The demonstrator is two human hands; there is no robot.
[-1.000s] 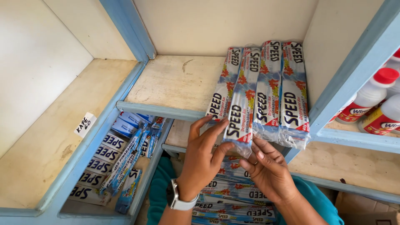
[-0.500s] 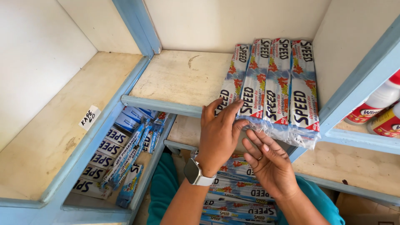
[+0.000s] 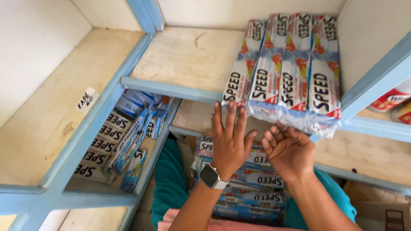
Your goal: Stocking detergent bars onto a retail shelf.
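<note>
A clear-wrapped bundle of long blue and white packets (image 3: 289,70) lies on the upper wooden shelf (image 3: 188,55), its near end sticking out over the blue front edge. My left hand (image 3: 229,137), with a watch on the wrist, is flat and open, fingertips touching the bundle's near left end. My right hand (image 3: 291,149) is beside it, fingers curled loosely just under the bundle's plastic wrap, holding nothing. Below both hands lies a stack of similar packets (image 3: 248,188).
More packets (image 3: 120,137) lie in the lower left compartment. A small white label (image 3: 85,99) is stuck on the left shelf. Red-capped white bottles (image 3: 391,100) stand at the right behind a blue frame (image 3: 376,77). Teal fabric (image 3: 169,179) shows below.
The bundle has slid further back onto the shelf. My left hand went from gripping its end to pressing flat against it; my right hand has let go of the wrap.
</note>
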